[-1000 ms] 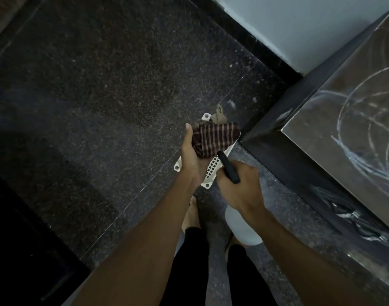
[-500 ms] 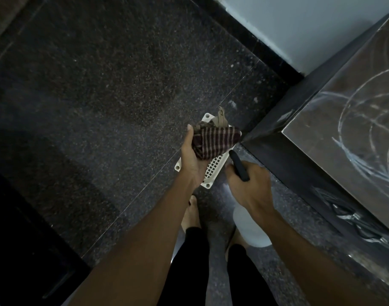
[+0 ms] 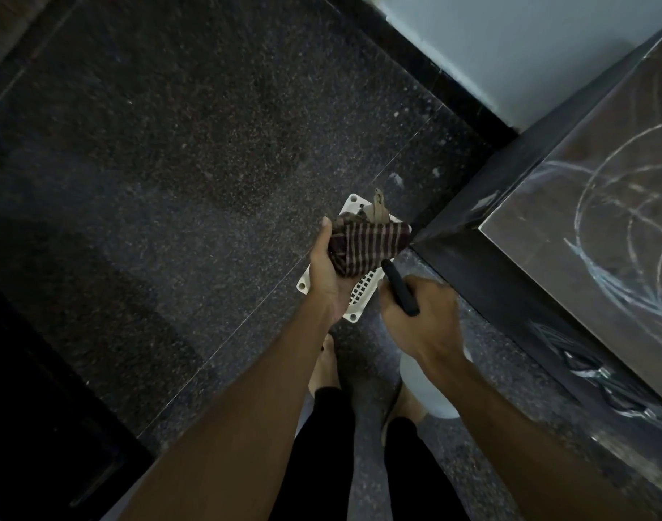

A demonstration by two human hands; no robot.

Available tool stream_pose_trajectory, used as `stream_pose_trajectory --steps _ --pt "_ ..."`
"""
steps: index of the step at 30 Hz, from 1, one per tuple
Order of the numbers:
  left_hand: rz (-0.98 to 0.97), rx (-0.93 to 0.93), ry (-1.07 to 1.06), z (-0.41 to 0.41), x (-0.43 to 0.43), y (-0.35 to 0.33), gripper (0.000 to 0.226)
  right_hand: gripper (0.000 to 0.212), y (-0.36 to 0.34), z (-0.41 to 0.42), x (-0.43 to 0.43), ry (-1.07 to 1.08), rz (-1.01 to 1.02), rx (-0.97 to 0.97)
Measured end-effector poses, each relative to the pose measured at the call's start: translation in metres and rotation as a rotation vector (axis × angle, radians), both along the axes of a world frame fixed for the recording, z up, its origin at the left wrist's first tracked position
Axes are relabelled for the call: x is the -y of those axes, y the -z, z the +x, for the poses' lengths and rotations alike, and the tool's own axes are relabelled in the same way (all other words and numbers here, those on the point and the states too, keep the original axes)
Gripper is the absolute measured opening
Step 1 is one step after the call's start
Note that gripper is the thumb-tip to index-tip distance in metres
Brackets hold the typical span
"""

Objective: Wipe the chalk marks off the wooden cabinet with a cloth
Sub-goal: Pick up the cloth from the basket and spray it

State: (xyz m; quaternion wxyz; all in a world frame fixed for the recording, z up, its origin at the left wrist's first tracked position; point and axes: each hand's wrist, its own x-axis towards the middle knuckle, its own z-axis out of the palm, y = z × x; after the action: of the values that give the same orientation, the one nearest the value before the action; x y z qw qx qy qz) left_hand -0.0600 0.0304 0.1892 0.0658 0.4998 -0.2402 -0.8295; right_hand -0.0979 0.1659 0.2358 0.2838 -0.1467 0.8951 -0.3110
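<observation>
My left hand (image 3: 327, 280) holds a bunched, dark red striped cloth (image 3: 367, 246) in front of me, above the floor. My right hand (image 3: 419, 317) grips a white spray bottle (image 3: 434, 392) whose black nozzle (image 3: 398, 287) points up toward the cloth, almost touching it. The wooden cabinet (image 3: 592, 257) stands to the right; its top carries white chalk marks (image 3: 614, 235) in curved and crossing lines. Both hands are left of the cabinet's corner, clear of it.
A white perforated plastic grille (image 3: 359, 295) lies on the dark speckled floor (image 3: 209, 182) under my hands. My bare feet (image 3: 323, 366) stand just below it. A pale wall (image 3: 528, 43) rises behind the cabinet. A dark piece of furniture (image 3: 40, 426) fills the lower left.
My right hand with the spray bottle drifted slightly right and down, then came back a little toward the cloth. The left hand with the cloth stayed nearly still.
</observation>
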Motion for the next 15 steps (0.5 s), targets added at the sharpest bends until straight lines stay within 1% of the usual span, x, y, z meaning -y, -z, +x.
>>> stream_pose_trajectory --steps 4,9,15 --pt "0.001 0.003 -0.015 0.001 0.001 0.002 0.047 0.050 0.000 0.001 0.005 0.034 0.015 0.038" --pt "0.008 0.012 -0.033 0.001 0.002 0.004 0.049 0.048 0.000 0.004 0.011 -0.088 0.043 -0.037" --pt "0.013 -0.008 -0.037 -0.001 0.006 0.006 0.048 0.050 0.000 0.005 0.013 -0.075 0.043 0.030"
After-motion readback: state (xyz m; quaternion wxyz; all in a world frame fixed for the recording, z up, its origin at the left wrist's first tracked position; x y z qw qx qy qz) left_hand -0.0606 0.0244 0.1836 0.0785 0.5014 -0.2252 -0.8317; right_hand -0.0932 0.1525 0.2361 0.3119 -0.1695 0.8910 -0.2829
